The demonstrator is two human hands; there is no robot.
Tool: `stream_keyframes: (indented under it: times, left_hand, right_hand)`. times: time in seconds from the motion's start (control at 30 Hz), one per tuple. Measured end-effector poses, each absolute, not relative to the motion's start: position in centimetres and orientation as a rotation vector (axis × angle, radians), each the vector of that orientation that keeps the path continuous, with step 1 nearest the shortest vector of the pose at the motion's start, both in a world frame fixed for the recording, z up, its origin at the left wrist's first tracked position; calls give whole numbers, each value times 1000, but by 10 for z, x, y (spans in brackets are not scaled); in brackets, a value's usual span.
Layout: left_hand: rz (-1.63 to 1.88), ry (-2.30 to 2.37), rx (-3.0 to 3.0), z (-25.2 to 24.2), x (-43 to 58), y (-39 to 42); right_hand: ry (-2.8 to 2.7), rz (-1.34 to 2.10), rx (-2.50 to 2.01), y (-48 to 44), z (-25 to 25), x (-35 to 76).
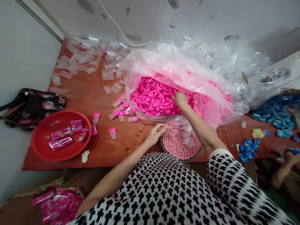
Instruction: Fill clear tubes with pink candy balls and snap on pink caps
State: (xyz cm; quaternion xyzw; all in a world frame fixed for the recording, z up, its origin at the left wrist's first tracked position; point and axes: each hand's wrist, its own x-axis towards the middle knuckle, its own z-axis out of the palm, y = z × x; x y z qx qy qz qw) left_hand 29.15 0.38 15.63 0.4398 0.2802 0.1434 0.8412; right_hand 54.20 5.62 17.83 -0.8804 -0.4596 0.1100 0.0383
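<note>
My left hand [156,135] is closed on a small clear plastic bottle [172,134] at the left rim of a bowl. Pink beads seem to show in the bottle, though the beads behind make this hard to judge. Round pink beads [178,150] fill the bowl, with several clear bottles [188,139] lying on top. My right hand [181,100] reaches into an open plastic bag [150,61] of bright pink caps [153,97]. Its fingers are curled among the caps; what they grip, if anything, is hidden.
Capped bead bottles [124,109] lie left of the bag. A red basin [62,153] holds pink packets. Clear containers [77,59] cover the back of the table [93,90]. At right are blue packets [248,150] and another person's hand [290,159].
</note>
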Motion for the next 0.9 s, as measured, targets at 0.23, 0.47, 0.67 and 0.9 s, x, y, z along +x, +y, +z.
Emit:
stream_keyframes:
  times: [0.23, 0.47, 0.67, 0.9]
  left_hand:
    - [423, 661, 820, 152, 293, 21]
    - [608, 586, 691, 170, 319, 33]
    - [640, 592, 610, 195, 333, 19]
    - [707, 677, 615, 199, 326, 13]
  right_hand:
    - [-1178, 285, -2388, 54, 165, 558]
    - [-543, 918, -1591, 1, 197, 534]
    - [-610, 878, -1508, -29, 205, 485]
    - [-1355, 466, -1830, -58, 218, 468]
